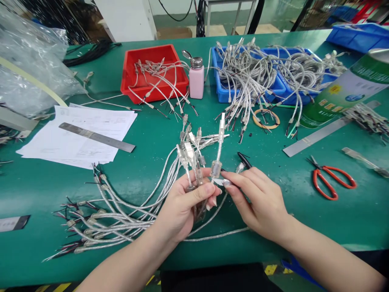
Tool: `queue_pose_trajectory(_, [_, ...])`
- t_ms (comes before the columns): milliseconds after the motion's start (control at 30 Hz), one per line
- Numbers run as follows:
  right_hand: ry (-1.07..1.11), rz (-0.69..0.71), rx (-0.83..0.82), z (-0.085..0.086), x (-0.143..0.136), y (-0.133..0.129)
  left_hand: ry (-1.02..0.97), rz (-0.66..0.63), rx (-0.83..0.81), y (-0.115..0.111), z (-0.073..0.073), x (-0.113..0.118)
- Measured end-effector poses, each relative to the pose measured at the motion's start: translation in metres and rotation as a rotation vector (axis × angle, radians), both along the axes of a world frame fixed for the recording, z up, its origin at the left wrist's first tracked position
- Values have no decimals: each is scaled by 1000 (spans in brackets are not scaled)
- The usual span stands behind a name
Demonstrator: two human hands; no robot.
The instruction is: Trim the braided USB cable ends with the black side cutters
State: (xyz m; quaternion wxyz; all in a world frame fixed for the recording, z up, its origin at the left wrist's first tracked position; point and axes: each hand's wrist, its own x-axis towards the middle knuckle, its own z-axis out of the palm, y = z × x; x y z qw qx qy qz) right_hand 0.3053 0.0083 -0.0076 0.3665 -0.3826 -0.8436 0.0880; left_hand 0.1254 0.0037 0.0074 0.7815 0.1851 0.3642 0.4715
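Several silver braided USB cables (146, 213) are bunched in my left hand (182, 202), which is closed round them near the connector end. Their USB plugs (190, 152) point up and away, and the bare wire ends (75, 243) fan out to the lower left. One USB plug (222, 127) stands upright above my left fingertips. My right hand (259, 200) is pinched close beside it, just right of the cable. A slim black tool (244, 160) shows beyond the right knuckles; a small pale point shows near the fingertips. The fingers hide most of it.
Red-handled cutters (331, 180) lie at right, near a steel ruler (316, 136) and green can (343, 91). Behind are a red bin (127, 81), pink bottle (196, 81) and blue bins (223, 95) of cables. Papers (45, 142) under another ruler (97, 138) lie left.
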Motion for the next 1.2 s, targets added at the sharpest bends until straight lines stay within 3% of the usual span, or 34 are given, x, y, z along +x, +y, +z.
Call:
queue_pose_trajectory(267, [-5,-81,167,-4,1,4,82,26,51,-1,0,0])
queue_pose_trajectory(433, [61,-148,71,-1,8,10,109,30,44,-1,-1,1])
queue_pose_trajectory(567, [-189,-403,-35,-9,27,29,97,8,33,-1,-2,2])
queue_pose_trajectory(633, [-351,-449,-99,-19,39,40,84,-2,15,-1,-2,3])
queue_pose_trajectory(767, [-447,-438,-172,-33,53,53,63,-1,-10,1,-1,3])
queue_pose_trajectory(900, [-382,-411,-178,-26,47,51,81,31,-39,2,-1,3])
queue_pose_trajectory(1000, [-303,-279,-206,-19,37,44,118,68,-45,1,-1,3])
queue_pose_trajectory(1100, [-303,-124,-278,-21,30,39,146,81,-19,0,-2,4])
queue_pose_trajectory(1200, [-279,-108,-309,-29,26,37,161,92,-11,0,-3,4])
